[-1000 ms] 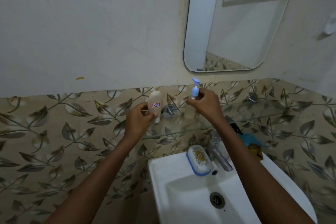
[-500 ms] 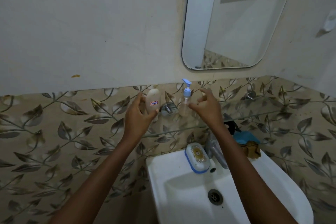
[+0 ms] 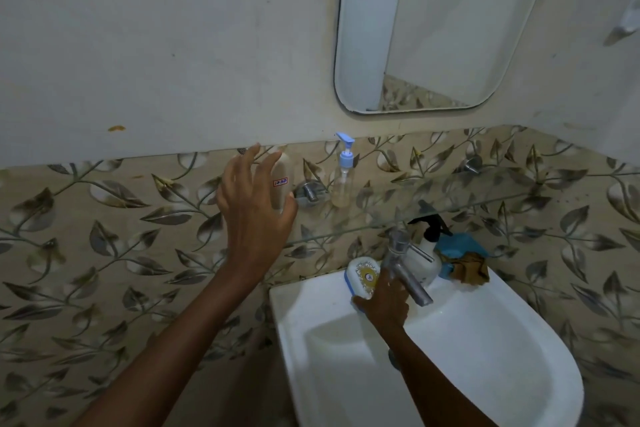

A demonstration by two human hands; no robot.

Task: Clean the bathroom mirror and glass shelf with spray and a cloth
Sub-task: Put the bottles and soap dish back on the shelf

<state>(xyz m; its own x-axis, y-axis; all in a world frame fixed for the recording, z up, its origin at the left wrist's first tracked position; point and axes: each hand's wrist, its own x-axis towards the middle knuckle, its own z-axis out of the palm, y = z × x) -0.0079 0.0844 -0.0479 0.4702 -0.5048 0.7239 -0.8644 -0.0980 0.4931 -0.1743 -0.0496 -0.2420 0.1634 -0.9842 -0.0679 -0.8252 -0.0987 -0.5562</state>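
Left hand (image 3: 254, 208) is hovering with fingers spread wide in front of a cream bottle (image 3: 282, 184) standing on the glass shelf (image 3: 485, 208); thumb tip is lying at the bottle's lower edge, but whether it is touching cannot be told, and nothing is gripped. Right hand (image 3: 388, 298) is reaching low to the sink (image 3: 450, 357) rim, fingers curling around the near end of a blue-and-white soap dish (image 3: 362, 276), just beside the metal tap (image 3: 405, 267). A clear pump bottle with blue nozzle (image 3: 343, 177) is standing on the shelf, to the right of a chrome shelf bracket (image 3: 308, 192). The mirror (image 3: 443, 28) is hanging above on the white wall. A white pump bottle with black head (image 3: 427, 253) and a blue cloth (image 3: 457, 246) over a brown rag (image 3: 469, 269) are sitting behind the tap, partly screened by it.
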